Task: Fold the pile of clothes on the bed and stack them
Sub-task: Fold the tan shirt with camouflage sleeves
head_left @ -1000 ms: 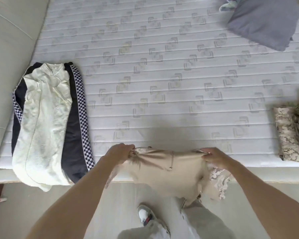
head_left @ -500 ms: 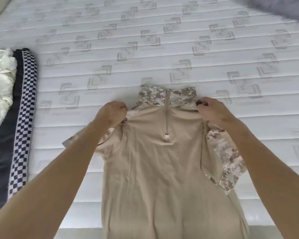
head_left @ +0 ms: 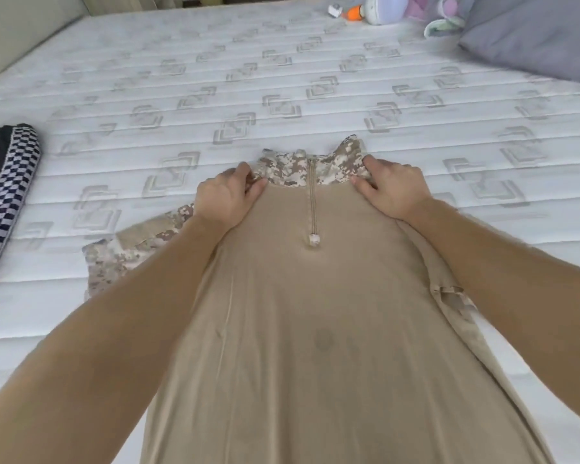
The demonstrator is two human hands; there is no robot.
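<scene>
I see my left hand (head_left: 226, 195) and right hand (head_left: 394, 187) pinching the tan zip-neck shirt (head_left: 315, 313) at its shoulders on the mattress (head_left: 282, 78). Its hem hangs past the near edge, so I judge letting go could let it slide off, and the bunched left camouflage sleeve (head_left: 131, 252) could get folded in crooked.

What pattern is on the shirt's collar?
Tan and brown digital camouflage on the collar, seen in the head view.

A home bedroom: bare quilted mattress (head_left: 181, 78), grey pillow (head_left: 533, 38).

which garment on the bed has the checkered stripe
The dark garment at the left edge, apart from both hands; the tan shirt they hold has camouflage trim instead.
</scene>
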